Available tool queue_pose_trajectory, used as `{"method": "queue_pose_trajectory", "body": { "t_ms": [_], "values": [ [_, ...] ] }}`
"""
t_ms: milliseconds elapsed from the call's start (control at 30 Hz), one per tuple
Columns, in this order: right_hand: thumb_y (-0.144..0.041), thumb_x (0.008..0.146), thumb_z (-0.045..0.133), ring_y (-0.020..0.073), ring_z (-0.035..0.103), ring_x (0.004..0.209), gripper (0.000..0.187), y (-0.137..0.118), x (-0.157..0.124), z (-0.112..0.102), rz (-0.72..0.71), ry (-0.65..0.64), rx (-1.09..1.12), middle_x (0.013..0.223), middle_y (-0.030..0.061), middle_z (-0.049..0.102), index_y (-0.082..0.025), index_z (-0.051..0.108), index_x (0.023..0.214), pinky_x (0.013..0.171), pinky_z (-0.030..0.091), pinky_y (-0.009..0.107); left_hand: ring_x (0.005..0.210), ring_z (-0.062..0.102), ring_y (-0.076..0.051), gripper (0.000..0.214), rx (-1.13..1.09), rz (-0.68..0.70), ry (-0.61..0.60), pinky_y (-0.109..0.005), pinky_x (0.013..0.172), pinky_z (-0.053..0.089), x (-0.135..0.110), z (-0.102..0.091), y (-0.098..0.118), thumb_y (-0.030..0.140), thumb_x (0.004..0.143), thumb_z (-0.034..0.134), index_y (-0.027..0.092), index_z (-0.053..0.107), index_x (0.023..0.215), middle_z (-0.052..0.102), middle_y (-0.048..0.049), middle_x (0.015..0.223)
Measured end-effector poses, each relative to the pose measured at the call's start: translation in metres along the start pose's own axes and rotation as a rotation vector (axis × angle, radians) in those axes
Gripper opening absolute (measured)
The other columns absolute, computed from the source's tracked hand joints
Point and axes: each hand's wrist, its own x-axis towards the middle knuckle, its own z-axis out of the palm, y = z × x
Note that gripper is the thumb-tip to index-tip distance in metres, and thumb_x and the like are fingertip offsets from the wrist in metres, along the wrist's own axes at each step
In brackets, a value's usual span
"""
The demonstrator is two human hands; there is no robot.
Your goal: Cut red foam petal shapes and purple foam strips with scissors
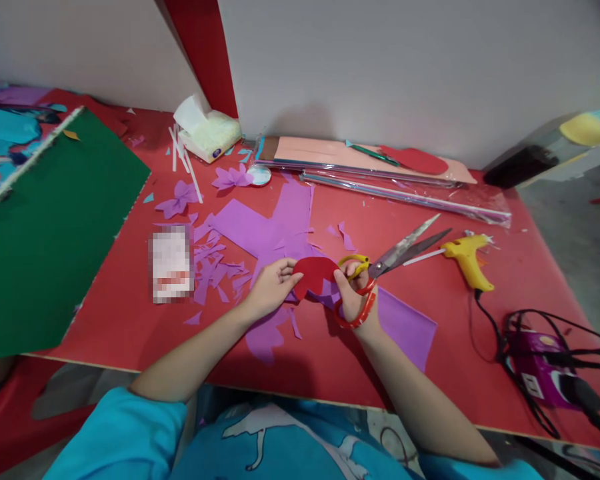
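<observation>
Between my two hands is a rounded red paper piece (316,272) with a notch along its lower edge. My left hand (275,285) pinches its left side between thumb and fingers. With thumb and fingertips, my right hand (354,293) grips the right side. Scissors (380,265) with one yellow and one red handle loop hang on my right hand, their blades parted and pointing away to the upper right. Purple paper (275,230) lies beneath and beyond my hands, with cut scraps (215,267) to the left. Another purple sheet (405,323) extends right of my right hand.
A green board (55,247) covers the left side. Toward the back are a tissue box (213,137), purple paper flowers (233,177) and plastic-wrapped paper packs (360,160). At right are a yellow glue gun (467,259) and a purple box (543,367) with black cables.
</observation>
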Motion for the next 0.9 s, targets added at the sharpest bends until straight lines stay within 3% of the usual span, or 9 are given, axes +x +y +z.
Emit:
{"method": "queue_pose_trajectory", "body": {
  "t_ms": [267,633,900],
  "values": [
    [-0.033,0.074,0.061,0.0148,0.046,0.071,0.028,-0.003,0.001,0.0,0.032,-0.089,0.047,0.075,-0.0006,0.043,-0.023,0.035,0.072,0.068,0.041,0.03,0.081,0.064,-0.013,0.017,0.077,0.008,-0.041,-0.026,0.078,0.05,0.001,-0.005,-0.002,0.021,0.074,0.059,0.013,0.058,0.089,0.068,-0.0046,0.087],
    [-0.026,0.079,0.057,0.0132,0.042,0.062,0.02,0.003,0.001,-0.005,-0.019,-0.088,-0.039,0.07,-0.0024,0.039,-0.023,0.037,0.075,0.06,0.037,0.029,0.08,0.063,-0.013,0.019,0.123,0.015,-0.07,-0.026,0.075,0.049,-0.002,-0.003,0.0,0.022,0.076,0.057,0.014,0.056,0.093,0.066,-0.005,0.087],
    [-0.024,0.079,0.056,0.014,0.043,0.064,0.021,0.001,-0.004,-0.002,-0.023,-0.097,-0.026,0.07,-0.0019,0.04,-0.024,0.035,0.073,0.062,0.039,0.03,0.065,0.054,-0.008,0.012,0.254,0.068,-0.094,-0.021,0.064,0.044,-0.008,-0.003,0.009,0.026,0.079,0.053,0.015,0.05,0.076,0.055,0.0021,0.07]
  ]
}}
